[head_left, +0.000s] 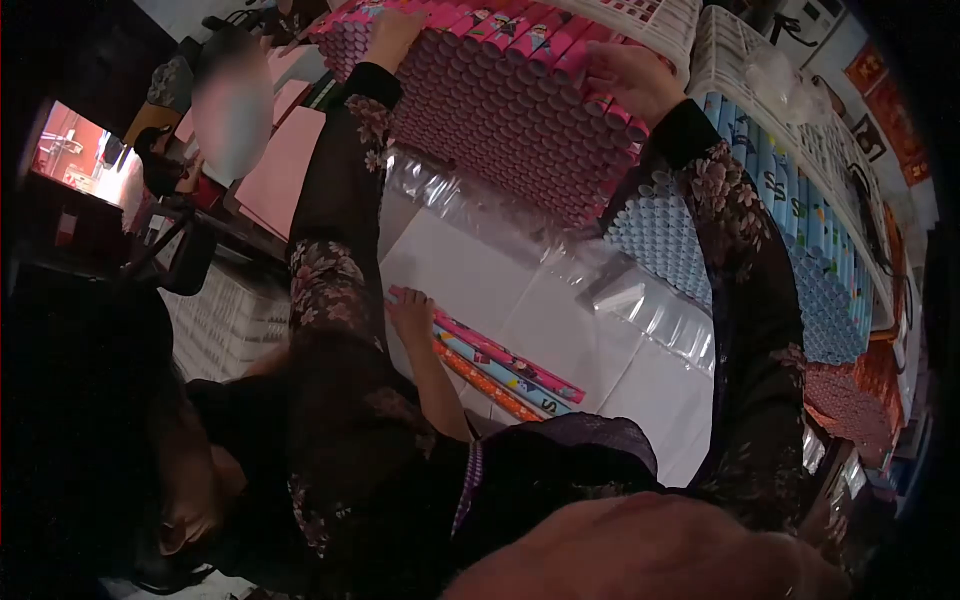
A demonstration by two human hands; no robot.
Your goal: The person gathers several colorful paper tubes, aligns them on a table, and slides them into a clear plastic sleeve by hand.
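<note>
With left hand (392,35) and right hand (628,78) each clamped on a top corner of the pink tube block (505,120), I'd lift level over the white table (470,280) so no tubes slide out.

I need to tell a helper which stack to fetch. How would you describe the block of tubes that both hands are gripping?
On the white table, look at the far edge above the clear plastic wrap. There the left hand and right hand grip the pink tube block, a tight bundle with its round ends facing out. The stack beside it is blue; this one is pink.
</note>
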